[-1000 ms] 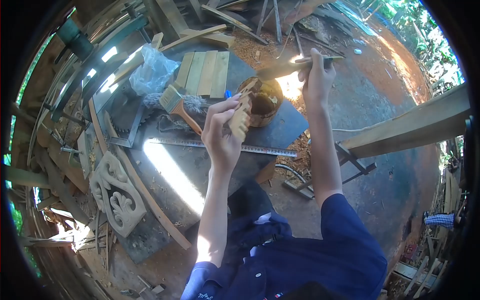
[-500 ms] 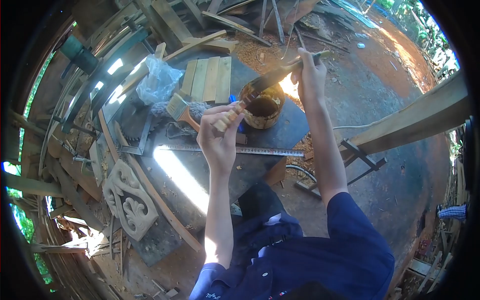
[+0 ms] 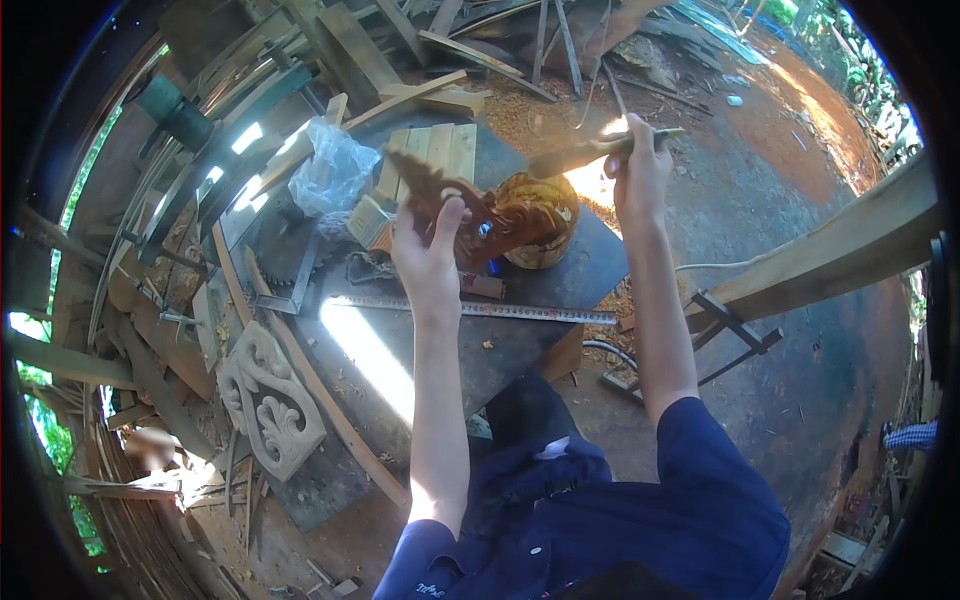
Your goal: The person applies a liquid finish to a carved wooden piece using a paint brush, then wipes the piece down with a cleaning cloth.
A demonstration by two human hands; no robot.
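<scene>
My left hand is closed on a brown carved wood piece, its carved face turned up and its thumb on top. The piece reaches over the near side of a stained, open-topped can, whose mouth is partly hidden. My right hand grips a wide paintbrush by its handle, with the bristles pointing left above the can, apart from the carving. A second paintbrush lies just beyond my left hand, partly covered by it.
A steel ruler lies across the dark table. Light boards and a clear plastic bag are at its far side. A pale carved panel and a long curved strip lie at left; a wooden beam slants in from the right.
The carved piece has turned from edge-on to face up in my left hand. My right hand with the brush has drawn slightly back and right, off the carving. The view has shifted a little.
</scene>
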